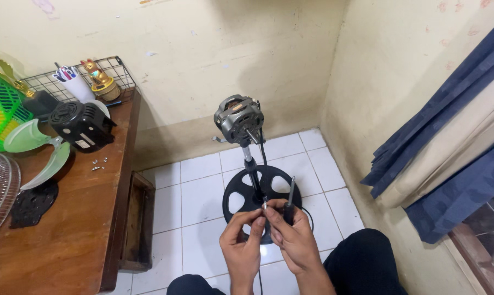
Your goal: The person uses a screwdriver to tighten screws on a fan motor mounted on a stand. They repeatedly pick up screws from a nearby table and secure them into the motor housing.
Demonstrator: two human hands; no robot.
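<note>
Our fingertips (262, 212) come together from both sides on a small bright metal piece (265, 205), likely a screw, though it is too small for us to be sure. Our left hand (242, 240) pinches it from the left; our right hand (290, 237) meets it there and also has its fingers closed round a screwdriver (289, 198), whose shaft points up.

We hold all this in the air over the tiled floor (197, 202), in front of a stripped fan stand (251, 180) with a bare motor (237, 117) on top and a round black base (260, 188) below.

The wooden table (66, 218) stands to our left, with loose screws (98, 163) near its right edge, a black motor cover (83, 125) and a green fan blade (36, 147).

We judge the grip to be thin: with the right hand sharing two things, the small piece could slip, drop to the tiles and roll under the base or table. The cord (259, 281) hanging below our hands could also snag.
</note>
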